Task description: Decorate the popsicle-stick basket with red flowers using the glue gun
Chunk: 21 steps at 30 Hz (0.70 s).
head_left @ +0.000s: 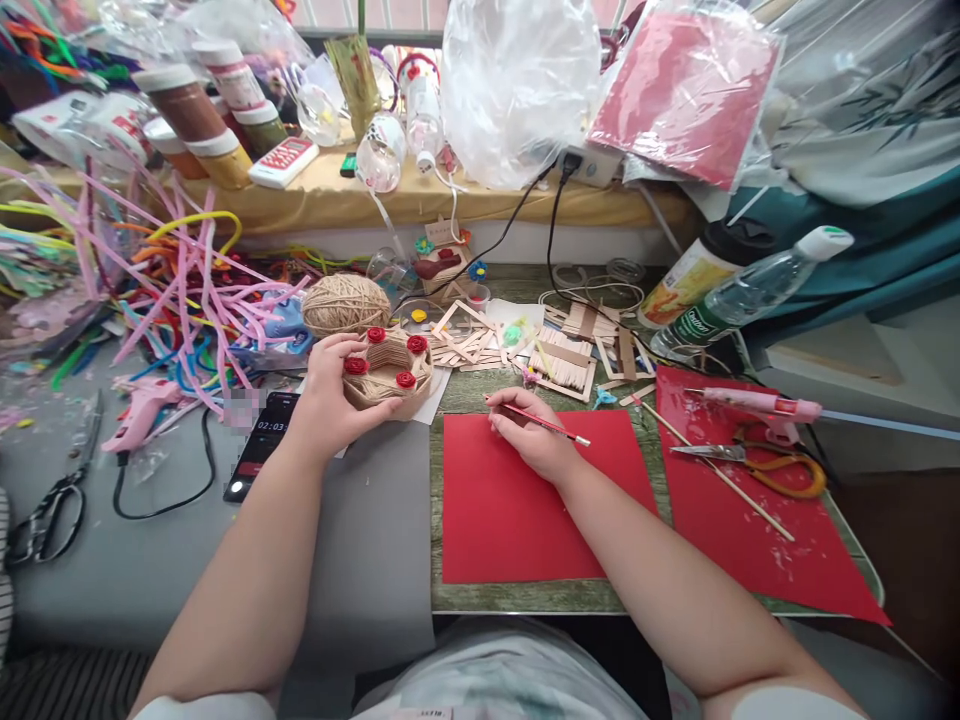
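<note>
My left hand (335, 400) is wrapped around the near left side of a twine-covered, many-sided craft box (386, 385). Several small red roses sit on its rim, around an opening in the middle. In my right hand (529, 433) is a red pencil (551, 423), its white end pointing right and its tip partly hidden by the fingers. That hand is over the upper part of a red paper sheet (517, 530). Right behind the box rests a ball of twine (345, 303).
Craft sticks (461, 350) lie behind the sheet. At right, scissors (780, 470), a pink glue gun (761, 403) and a thin wooden stick (750, 500) lie on another red sheet. A phone (262, 440), another glue gun (146, 408) and black scissors (56, 500) are at left.
</note>
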### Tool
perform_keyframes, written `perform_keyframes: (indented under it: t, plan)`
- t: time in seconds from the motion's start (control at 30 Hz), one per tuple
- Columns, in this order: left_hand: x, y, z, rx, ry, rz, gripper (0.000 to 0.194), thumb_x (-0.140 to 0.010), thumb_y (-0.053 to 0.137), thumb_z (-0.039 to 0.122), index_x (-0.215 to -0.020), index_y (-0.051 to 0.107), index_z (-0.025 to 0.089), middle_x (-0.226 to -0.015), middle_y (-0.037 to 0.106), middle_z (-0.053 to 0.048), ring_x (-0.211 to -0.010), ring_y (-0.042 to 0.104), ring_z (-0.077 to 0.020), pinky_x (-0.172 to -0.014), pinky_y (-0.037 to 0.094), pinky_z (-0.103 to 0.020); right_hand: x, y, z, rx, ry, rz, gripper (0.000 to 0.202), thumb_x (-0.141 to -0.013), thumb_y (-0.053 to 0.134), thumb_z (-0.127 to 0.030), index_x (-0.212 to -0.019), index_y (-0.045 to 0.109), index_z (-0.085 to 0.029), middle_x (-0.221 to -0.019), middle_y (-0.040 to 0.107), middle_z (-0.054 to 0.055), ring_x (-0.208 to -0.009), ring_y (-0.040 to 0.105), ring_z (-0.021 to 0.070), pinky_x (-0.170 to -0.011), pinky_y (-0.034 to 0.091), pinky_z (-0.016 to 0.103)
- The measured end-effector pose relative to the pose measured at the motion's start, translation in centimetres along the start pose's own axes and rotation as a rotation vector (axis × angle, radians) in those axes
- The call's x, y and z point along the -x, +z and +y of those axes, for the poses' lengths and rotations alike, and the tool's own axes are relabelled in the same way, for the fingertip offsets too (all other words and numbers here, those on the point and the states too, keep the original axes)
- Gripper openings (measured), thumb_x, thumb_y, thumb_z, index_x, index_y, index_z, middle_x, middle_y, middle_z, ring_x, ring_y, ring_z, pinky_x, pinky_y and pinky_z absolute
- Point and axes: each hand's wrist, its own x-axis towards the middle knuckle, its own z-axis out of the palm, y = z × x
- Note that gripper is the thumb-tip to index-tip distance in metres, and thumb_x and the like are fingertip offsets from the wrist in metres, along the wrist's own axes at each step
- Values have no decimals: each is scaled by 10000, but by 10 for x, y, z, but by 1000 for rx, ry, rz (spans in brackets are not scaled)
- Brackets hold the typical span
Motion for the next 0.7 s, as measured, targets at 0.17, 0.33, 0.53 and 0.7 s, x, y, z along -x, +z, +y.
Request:
perform_keyframes:
  t: [0.17,0.33,0.53,0.7]
  plan:
    - [-4,-2,5,-84,54,-25,727,-729,857,374,-1369,539,239,-1484,542,-146,-1421,498,-364,-1167,433,-561,2,-4,0,9,-30,-14,300,-1009,637,-525,-934,725,-248,-746,640,-2,-693,593,155,-667,481,300]
    - [4,-2,33,-90,253,159,456,-810,808,305,-1226,620,278,-1321,670,-103,-1294,590,-341,-1129,444,-576,2,-2,1,22,-6,15,361,-1023,583,-598,-977,708,-263,-680,608,-19,-628,556,154,-612,467,298]
    - [41,41,106,78,710,-590,208,-1011,612,352,-843,631,230,-762,671,-29,-743,632,-193,-726,491,-365,1,6,0,39,10,28,301,-918,767,-528,-1032,704,-256,-846,714,16,-762,661,174,-690,530,309]
    - [65,83,126,135,773,-720,432,-1012,608,531,-1278,671,197,-1428,665,-140,-1323,603,-297,-1081,481,-434,3,7,-5,61,-10,15,309,-938,735,-544,-1043,706,-255,-819,710,10,-740,658,173,-688,540,315]
